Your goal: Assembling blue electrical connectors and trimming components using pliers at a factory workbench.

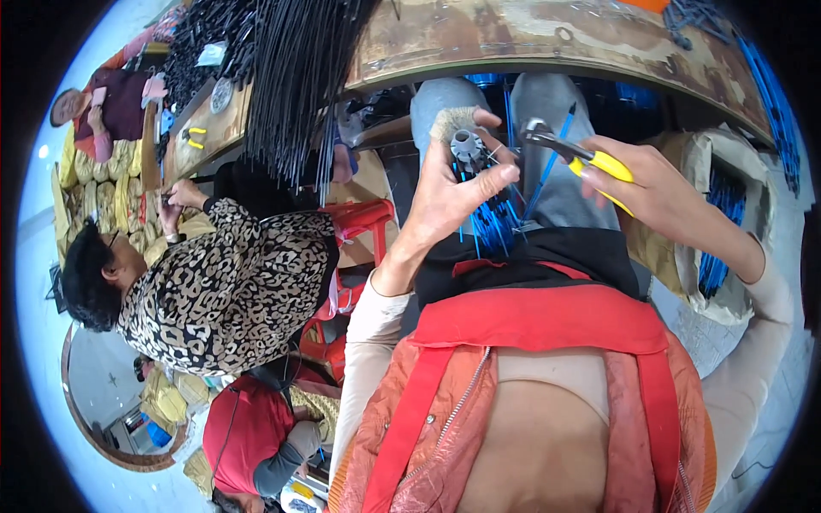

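Note:
Over my lap, my left hand (451,192) is closed around a grey toothed hub (466,144) with blue ribs (493,229) below it. Together they look like an umbrella frame. A pale covering wraps one of that hand's fingers. My right hand (646,171) grips pliers (609,166) with yellow handles. Their dark metal jaws lie to the right of the hub, apart from it; whether they are open is hard to make out. Between the hands, a single blue rod (549,167) slants across my grey trouser leg.
A worn wooden bench (479,38) spans the far side, with long black rods (295,85) piled at its left. On my right stands a sack (694,162) of blue rods (723,227). Co-workers sit to my left, one in a leopard-print top (231,291), beside red stools (376,231).

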A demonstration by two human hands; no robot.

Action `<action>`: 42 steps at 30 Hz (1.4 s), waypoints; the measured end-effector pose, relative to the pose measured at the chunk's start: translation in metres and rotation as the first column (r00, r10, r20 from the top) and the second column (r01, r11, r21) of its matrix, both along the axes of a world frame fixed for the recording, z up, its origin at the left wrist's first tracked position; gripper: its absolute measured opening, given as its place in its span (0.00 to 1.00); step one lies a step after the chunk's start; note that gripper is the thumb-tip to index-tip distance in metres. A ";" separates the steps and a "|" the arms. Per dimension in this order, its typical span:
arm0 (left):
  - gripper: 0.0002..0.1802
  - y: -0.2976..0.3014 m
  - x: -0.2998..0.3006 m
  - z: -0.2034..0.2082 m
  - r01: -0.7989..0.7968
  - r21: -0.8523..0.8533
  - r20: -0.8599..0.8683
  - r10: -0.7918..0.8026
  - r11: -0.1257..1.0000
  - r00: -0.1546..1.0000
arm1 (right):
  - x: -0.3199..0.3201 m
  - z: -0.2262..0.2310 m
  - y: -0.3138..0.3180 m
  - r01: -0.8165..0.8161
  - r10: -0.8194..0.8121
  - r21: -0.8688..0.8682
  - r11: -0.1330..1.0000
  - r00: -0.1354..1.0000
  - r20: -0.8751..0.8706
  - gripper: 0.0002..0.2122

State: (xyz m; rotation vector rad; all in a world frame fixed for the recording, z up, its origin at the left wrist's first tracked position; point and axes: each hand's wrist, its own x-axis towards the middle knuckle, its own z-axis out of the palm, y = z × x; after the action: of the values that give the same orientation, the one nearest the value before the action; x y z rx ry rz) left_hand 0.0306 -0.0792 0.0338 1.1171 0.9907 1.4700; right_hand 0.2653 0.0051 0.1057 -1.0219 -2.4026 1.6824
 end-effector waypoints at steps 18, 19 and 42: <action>0.19 -0.004 -0.009 0.010 0.186 -0.218 -0.149 -0.221 0.958 0.964 | 0.002 -0.021 -0.016 -0.065 0.089 0.151 0.986 0.984 -0.157 0.15; 0.18 -0.004 -0.009 0.010 0.201 -0.196 -0.138 -0.230 0.960 0.963 | 0.001 -0.020 -0.016 -0.066 0.090 0.152 0.986 0.984 -0.157 0.15; 0.25 0.001 0.007 0.013 0.118 -0.277 -0.189 -0.174 0.954 0.967 | 0.002 0.034 -0.001 -0.198 0.123 0.275 0.941 0.956 0.267 0.26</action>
State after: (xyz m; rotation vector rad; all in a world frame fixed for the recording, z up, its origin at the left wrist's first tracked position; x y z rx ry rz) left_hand 0.0377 -0.0780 0.0468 1.1397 1.1859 1.0795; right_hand 0.2672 0.0043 0.1400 -1.0635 -2.8580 1.2299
